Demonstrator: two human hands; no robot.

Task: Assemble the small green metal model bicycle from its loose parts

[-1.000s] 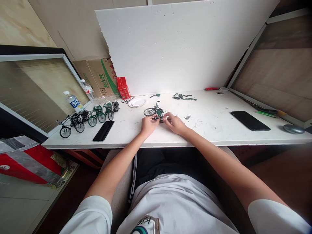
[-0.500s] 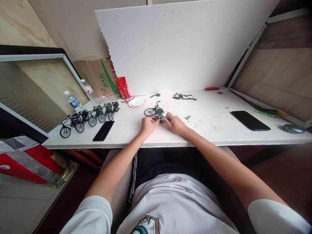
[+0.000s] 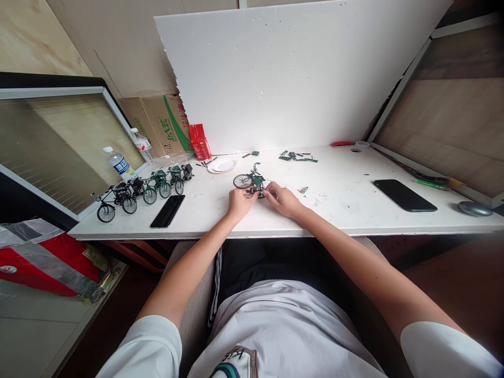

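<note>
On my feed, both hands were on the mini bike (image 3: 258, 181), at the near-middle of the white table (image 3: 334, 215). Left hand (image 3: 240, 203): fingers narrow, pinching the bike low on its near side. Right hand (image 3: 286, 200): fingers bent, tips close together at the bike's lower right; I couldn't tell whether they gripped a part or only touched. The bike looked tilted, one spoked wheel showing on the left, green panel mid-frame, a thin dark bar sticking up at the far end; I had no clear sight of the near end, it sat behind the fingers. Just right of the right hand I saw a grey scrap (image 3: 303, 190). Loose green and dark parts (image 3: 293, 156) lay in a pile near the foot of the white board (image 3: 299, 79), with a small green piece (image 3: 255, 153) left of the pile. White plates (image 3: 221, 166) were beyond the bike to the left, beside a red box (image 3: 200, 142). Far left I had a row of small bikes (image 3: 164, 188), green and black, upright, with a black phone (image 3: 167, 211) just in front and a blue-label bottle (image 3: 120, 165) behind. Second phone (image 3: 405, 195) lay well apart on the right, near a grey oval thing (image 3: 474, 208).
</note>
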